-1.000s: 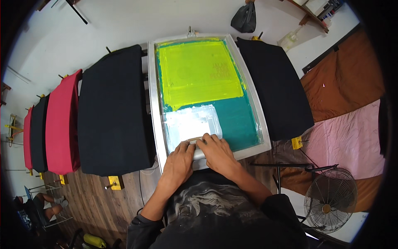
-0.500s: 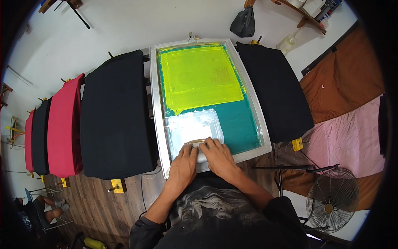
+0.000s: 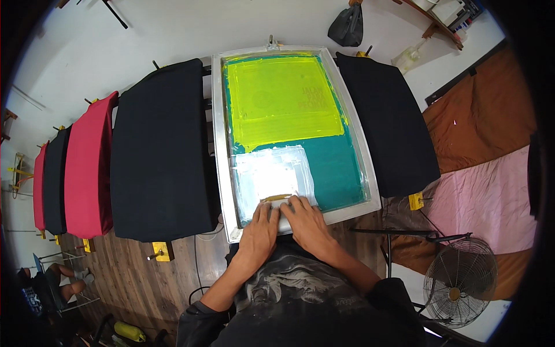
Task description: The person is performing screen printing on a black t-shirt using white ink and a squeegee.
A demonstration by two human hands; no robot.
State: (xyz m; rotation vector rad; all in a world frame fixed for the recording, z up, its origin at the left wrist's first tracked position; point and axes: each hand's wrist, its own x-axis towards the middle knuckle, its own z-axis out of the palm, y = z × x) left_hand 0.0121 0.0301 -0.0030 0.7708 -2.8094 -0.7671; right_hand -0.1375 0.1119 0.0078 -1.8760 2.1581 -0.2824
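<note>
Your left hand (image 3: 258,238) and right hand (image 3: 306,224), side by side, are curled over a squeegee (image 3: 276,198), holding it at the near end of a metal-framed screen (image 3: 221,139); its narrow tan edge shows at your fingertips. Around and beyond lie a glossy white patch (image 3: 270,169), smooth green mesh (image 3: 338,173) and a streaky yellow rectangle (image 3: 283,104), with matte black fabric (image 3: 162,150) flanking the screen

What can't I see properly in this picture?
Head view: much of the held tool, hidden by the left hand and right hand.
Head view: anything beneath the framed screen, covered by it.
Head view: the seated person, partly lost in the dark rim.
Head view: wooden shelf, cut by top edge.
</note>
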